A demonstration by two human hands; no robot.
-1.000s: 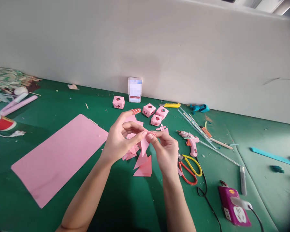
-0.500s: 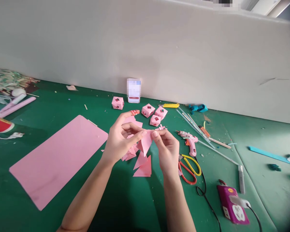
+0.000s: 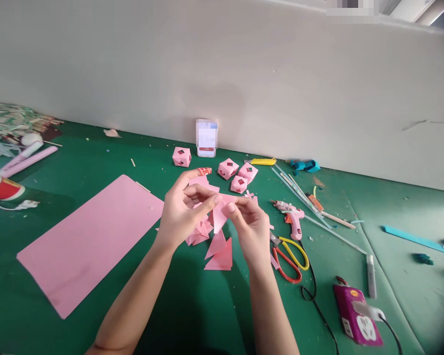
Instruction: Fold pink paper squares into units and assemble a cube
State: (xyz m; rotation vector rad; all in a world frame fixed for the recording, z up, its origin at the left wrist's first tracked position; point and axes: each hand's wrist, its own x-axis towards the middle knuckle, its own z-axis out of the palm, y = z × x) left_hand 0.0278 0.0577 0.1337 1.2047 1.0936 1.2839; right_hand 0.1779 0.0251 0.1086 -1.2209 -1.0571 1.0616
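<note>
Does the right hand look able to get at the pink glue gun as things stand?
Probably yes: the pink glue gun lies just right of the right hand, its handle uncovered, though that hand is pinching a pink paper piece.

Pink paper piece [image 3: 220, 215] between both hands [image 3: 179, 212], above green table [image 3: 85, 162]

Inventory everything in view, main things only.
Held piece: one, pink, centre
Cut paper: several, pink, centre
Paper shapes: four, pink, rear
Sheet: one, pink, left
Phone: one, pale, rear
Cutter: one, yellow, rear
Glue gun: one, pink, right
Hand tool: one, red/yellow, right
Power block: one, purple, right
Container: one, white/red, left
Sticks: many, mixed, left
Strip: one, blue, right
Table: one, green, beneath
Wall: one, grey, behind
Left hand: one, centre
Right hand: one, centre
</note>
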